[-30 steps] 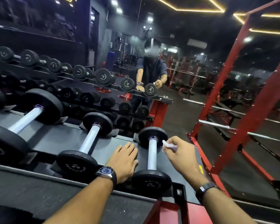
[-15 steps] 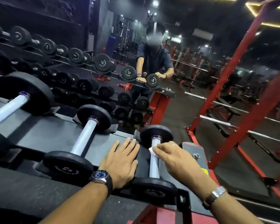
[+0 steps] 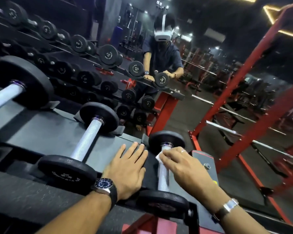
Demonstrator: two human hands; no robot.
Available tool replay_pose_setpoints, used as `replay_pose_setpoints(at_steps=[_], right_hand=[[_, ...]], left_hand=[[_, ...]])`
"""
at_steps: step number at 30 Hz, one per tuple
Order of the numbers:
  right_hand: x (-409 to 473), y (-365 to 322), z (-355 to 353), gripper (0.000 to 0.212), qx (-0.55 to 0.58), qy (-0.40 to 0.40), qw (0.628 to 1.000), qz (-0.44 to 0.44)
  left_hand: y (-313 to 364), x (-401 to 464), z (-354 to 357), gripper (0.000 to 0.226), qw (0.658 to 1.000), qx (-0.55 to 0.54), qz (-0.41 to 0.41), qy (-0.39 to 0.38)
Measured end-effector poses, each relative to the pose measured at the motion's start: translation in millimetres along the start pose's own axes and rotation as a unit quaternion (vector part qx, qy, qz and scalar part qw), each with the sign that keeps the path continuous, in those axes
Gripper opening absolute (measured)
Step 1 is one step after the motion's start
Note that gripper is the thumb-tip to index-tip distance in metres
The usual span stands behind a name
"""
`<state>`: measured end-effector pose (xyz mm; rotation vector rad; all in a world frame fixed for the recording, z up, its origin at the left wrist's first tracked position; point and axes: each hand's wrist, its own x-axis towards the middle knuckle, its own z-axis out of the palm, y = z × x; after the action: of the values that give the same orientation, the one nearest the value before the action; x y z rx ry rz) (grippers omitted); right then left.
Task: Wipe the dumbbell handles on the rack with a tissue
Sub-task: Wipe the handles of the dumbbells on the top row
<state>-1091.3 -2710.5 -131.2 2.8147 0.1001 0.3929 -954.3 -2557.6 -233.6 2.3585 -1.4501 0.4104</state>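
A small black dumbbell [image 3: 164, 178] with a silver handle lies at the right end of the dark rack shelf [image 3: 57, 132]. My right hand [image 3: 184, 168] lies over the handle's far part and holds a white tissue [image 3: 159, 157] against it. My left hand [image 3: 127, 169] rests flat on the shelf just left of that dumbbell, fingers straight. A second dumbbell [image 3: 86, 141] sits further left, and a larger one [image 3: 10, 92] lies at the far left.
A mirror behind the rack reflects a person [image 3: 161, 53] and more rows of dumbbells [image 3: 78, 43]. A red steel frame [image 3: 243, 92] stands to the right over a dark floor. The rack's red end support [image 3: 150, 225] is below my hands.
My right hand came down from above the dumbbell onto its handle with the tissue. The view tilted down and closer. My left hand stayed flat on the shelf.
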Motion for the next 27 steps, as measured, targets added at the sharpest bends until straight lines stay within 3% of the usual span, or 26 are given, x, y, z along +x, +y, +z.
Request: replay_pose_setpoints(at_steps=[2, 6, 10, 14, 18, 22, 25, 27], right_hand=[[-7, 2, 0, 0.033, -0.003, -0.005, 0.998, -0.06], [0, 13, -1, 0.04, 0.021, 0.005, 1.0, 0.006], [-11, 7, -7, 0.036, -0.011, 0.0, 0.993, -0.115], [-5, 11, -5, 0.036, 0.026, 0.031, 0.998, -0.037], [-16, 8, -7, 0.035, 0.008, 0.007, 0.986, -0.167], [-10, 17, -8, 0.035, 0.027, 0.037, 0.996, -0.072], [-16, 7, -10, 0.036, 0.007, 0.018, 0.985, -0.171], [-14, 9, -13, 0.04, 0.016, 0.018, 0.986, -0.165]], left_hand=[[-1, 1, 1, 0.06, 1.0, -0.003, -0.005, -0.004], [0, 1, -2, 0.06, 1.0, -0.001, -0.007, -0.003], [0, 0, 1, 0.061, 1.0, -0.004, -0.007, -0.007], [1, 0, 0, 0.062, 1.0, -0.005, -0.008, -0.008], [1, 0, 1, 0.061, 1.0, -0.01, -0.009, -0.005], [1, 1, 1, 0.061, 1.0, -0.019, -0.011, -0.008], [2, 0, 2, 0.062, 0.999, -0.027, -0.013, -0.014], [-1, 1, 2, 0.061, 1.0, -0.025, -0.014, -0.009]])
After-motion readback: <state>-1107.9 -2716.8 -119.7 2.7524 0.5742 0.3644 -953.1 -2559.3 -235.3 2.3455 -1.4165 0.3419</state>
